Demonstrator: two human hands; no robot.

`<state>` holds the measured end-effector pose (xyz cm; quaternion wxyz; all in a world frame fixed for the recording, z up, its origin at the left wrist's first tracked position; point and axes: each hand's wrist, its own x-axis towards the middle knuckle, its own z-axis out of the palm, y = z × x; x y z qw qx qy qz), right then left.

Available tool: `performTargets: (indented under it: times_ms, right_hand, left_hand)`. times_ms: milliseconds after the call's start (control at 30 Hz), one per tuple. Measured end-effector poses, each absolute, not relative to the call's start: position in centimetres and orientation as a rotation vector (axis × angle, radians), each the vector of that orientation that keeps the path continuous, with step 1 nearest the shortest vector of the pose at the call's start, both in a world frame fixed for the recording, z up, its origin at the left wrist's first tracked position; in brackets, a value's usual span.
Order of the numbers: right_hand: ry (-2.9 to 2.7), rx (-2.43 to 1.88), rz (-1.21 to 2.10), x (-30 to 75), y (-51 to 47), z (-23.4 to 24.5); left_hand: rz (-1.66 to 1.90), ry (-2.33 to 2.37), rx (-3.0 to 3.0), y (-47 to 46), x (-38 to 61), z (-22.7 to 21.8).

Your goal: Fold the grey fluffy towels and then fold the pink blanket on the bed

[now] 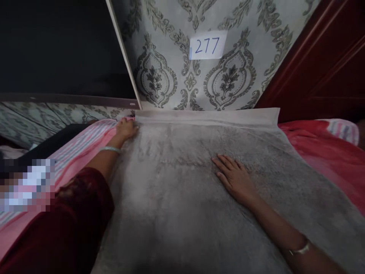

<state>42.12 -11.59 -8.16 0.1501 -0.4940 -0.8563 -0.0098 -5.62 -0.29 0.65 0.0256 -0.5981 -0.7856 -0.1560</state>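
Grey fabric point(182, 213), 1 pc; R hand point(236, 180) flat on it, thumb out; L hand point(126, 129) at far L corner, can't tell if pinching; 2 bangles point(110, 148), 1/wrist.

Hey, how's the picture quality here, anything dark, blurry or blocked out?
Head view: dim light overall, the screen nearly black; the card legible as 277; the right hand fairly clear; the gray cloth soft and smeared toward the bottom; a pixelated patch hiding detail at the left edge.
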Motion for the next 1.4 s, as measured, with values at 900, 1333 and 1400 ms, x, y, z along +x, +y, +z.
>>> performTargets:
  times_ms: [900,1333,1400]
  right_hand:
    - [-2.146,-1.504,0.208,42.4,-11.2,-5.5]
    - [-2.050,-1.278,0.235,41.8,-11.4,-8.9]
    - [-2.079,-1.358,0.182,41.8,-11.7,-8.4]
  left_hand:
    - [-0.731,-1.925,-2.435,-14.5,7.9,-3.5]
    - [-0.759,-1.989,-2.330,-14.4,5.1,-4.7]
    - [-0.687,-2.057,-2.279,-14.4,5.0,-4.7]
